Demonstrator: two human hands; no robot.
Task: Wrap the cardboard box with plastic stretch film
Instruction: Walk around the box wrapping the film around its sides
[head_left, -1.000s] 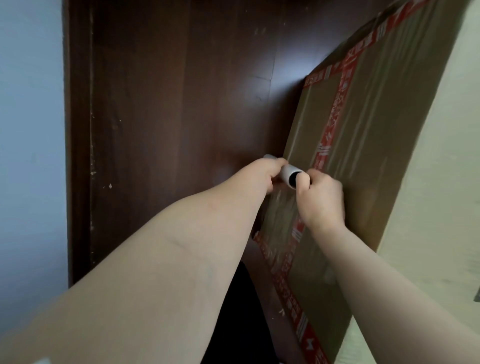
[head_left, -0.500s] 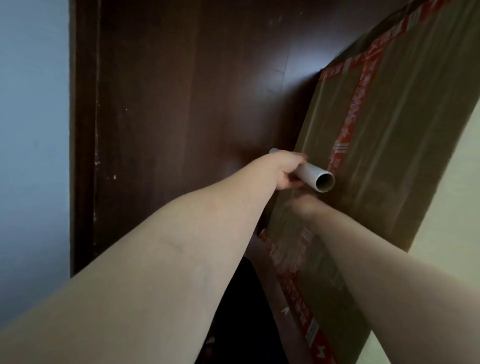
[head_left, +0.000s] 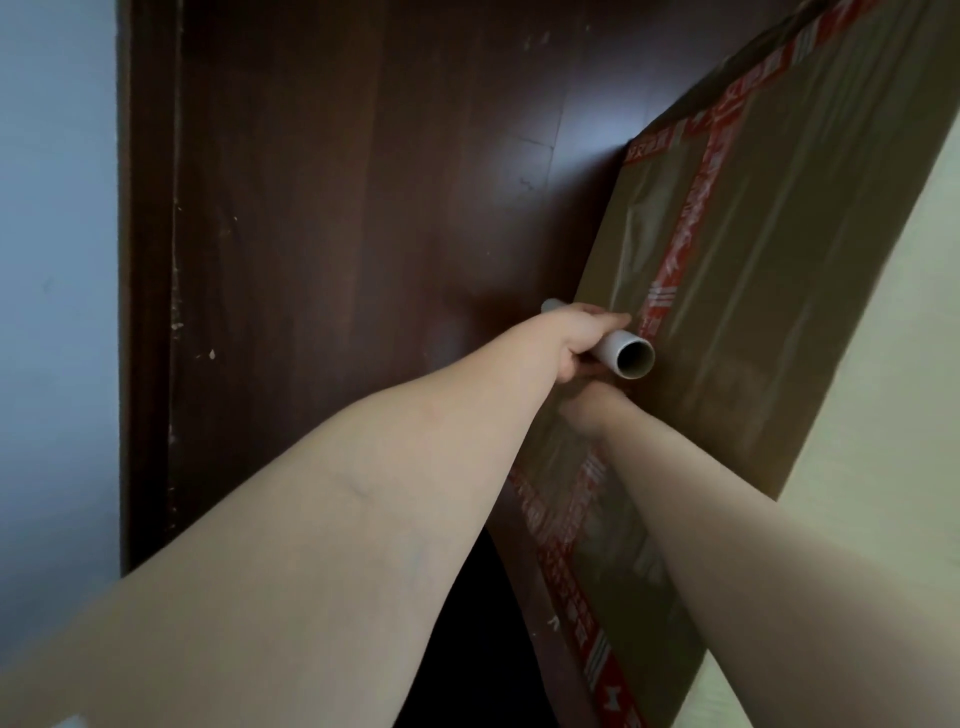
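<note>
White roll core (head_left: 626, 360): open end faces camera, axis up-left; left hand (head_left: 577, 340) grips it; right hand (head_left: 590, 411) unclear.

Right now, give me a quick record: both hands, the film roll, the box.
left hand: grips the film roll, with the open core end toward the camera
right hand: just below the roll, at the box face; blurred, grip unclear
cardboard box: red-taped, with wrinkled film over the visible face
behind: dark wood surface

Dark scuffed wood surface (head_left: 337, 234), perhaps floor; pale blue wall (head_left: 52, 260) left.
</note>
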